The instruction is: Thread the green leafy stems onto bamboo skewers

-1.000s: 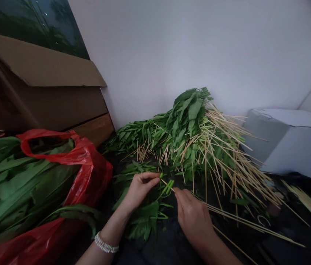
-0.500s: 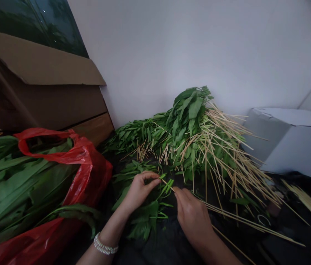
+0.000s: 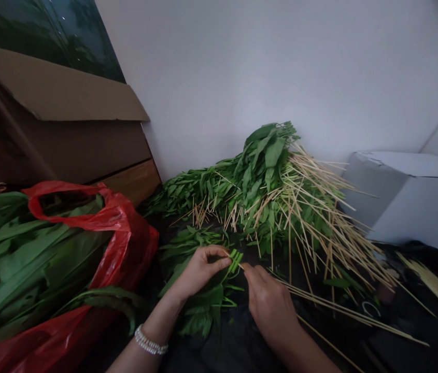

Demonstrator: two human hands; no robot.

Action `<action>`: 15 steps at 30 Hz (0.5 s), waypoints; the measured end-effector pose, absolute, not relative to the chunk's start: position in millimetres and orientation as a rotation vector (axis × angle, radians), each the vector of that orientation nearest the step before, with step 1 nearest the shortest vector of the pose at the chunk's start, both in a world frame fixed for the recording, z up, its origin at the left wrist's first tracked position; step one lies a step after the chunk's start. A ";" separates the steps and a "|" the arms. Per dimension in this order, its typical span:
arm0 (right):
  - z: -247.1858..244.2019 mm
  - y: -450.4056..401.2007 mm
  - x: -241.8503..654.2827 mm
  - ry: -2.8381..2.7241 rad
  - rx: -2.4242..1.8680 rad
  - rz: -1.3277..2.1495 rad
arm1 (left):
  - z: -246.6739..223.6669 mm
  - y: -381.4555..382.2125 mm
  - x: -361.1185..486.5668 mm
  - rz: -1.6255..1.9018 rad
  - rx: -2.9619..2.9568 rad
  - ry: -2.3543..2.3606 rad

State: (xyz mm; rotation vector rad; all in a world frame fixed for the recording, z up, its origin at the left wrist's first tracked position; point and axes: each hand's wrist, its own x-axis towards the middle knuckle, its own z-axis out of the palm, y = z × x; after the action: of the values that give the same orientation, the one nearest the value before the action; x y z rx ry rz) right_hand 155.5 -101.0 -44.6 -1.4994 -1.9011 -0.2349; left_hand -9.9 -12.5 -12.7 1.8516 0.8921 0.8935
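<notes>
My left hand, with a pearly bracelet at its wrist, pinches the green stems of some leafy greens close to a skewer's tip. Those stems sit side by side across the thin wooden skewer, which my right hand grips between thumb and fingers just right of them. Leaves hang down below the stems and left hand. Behind both hands lies a heap of leafy greens on skewers, the bare sticks fanning out to the right.
A red plastic bag full of long green leaves stands at left, before an open cardboard box. At right are a white box and a bundle of loose skewers. A pale wall rises behind.
My left hand has moved slightly right, towards my right hand. A stem near its fingertips now sits closer to the other stems on the skewer.
</notes>
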 end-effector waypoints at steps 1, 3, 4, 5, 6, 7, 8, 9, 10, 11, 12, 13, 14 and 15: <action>-43.6 -101.2 155.7 -1.895 -1.494 -0.231 | -12.9 -11.7 -11.6 0.906 1.901 0.913; -41.5 -102.5 155.5 -1.890 -1.475 -0.221 | -12.7 -9.6 -16.5 0.948 1.999 0.962; -40.5 -103.8 154.8 -1.897 -1.456 -0.210 | -12.5 -8.4 -19.1 0.974 2.035 0.996; -39.5 -105.4 153.7 -1.914 -1.430 -0.197 | -12.4 -7.1 -21.6 1.001 2.057 1.038; -38.7 -107.3 152.2 -1.938 -1.397 -0.183 | -12.6 -5.7 -23.7 1.029 2.068 1.088; -38.1 -109.4 150.3 -1.968 -1.360 -0.171 | -13.0 -4.3 -25.4 1.053 2.075 1.144; -37.6 -111.5 148.2 -1.999 -1.323 -0.168 | -13.8 -2.9 -26.5 1.077 2.081 1.202; -37.2 -113.4 146.0 -2.028 -1.288 -0.173 | -14.9 -1.6 -27.1 1.094 2.095 1.255; -36.9 -115.1 143.8 -2.053 -1.254 -0.186 | -16.1 -0.4 -27.4 1.103 2.119 1.296; -36.6 -116.4 141.9 -2.075 -1.227 -0.202 | -17.5 0.7 -27.4 1.104 2.150 1.322; -36.3 -117.3 140.3 -2.090 -1.206 -0.218 | -18.8 1.5 -27.3 1.095 2.187 1.335; -35.9 -117.8 139.1 -2.103 -1.192 -0.233 | -20.1 2.1 -27.3 1.078 2.228 1.340; -35.6 -118.1 138.3 -2.114 -1.182 -0.244 | -21.2 2.4 -27.3 1.050 2.272 1.339; -35.3 -118.1 137.9 -2.127 -1.177 -0.251 | -22.0 2.4 -27.3 1.014 2.320 1.337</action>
State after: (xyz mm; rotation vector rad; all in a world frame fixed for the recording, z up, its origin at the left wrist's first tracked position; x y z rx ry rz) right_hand 137.9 -118.1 -35.3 -1.1768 -2.1267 -0.2511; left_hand -27.3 2.4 -22.0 2.3196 1.3367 1.0142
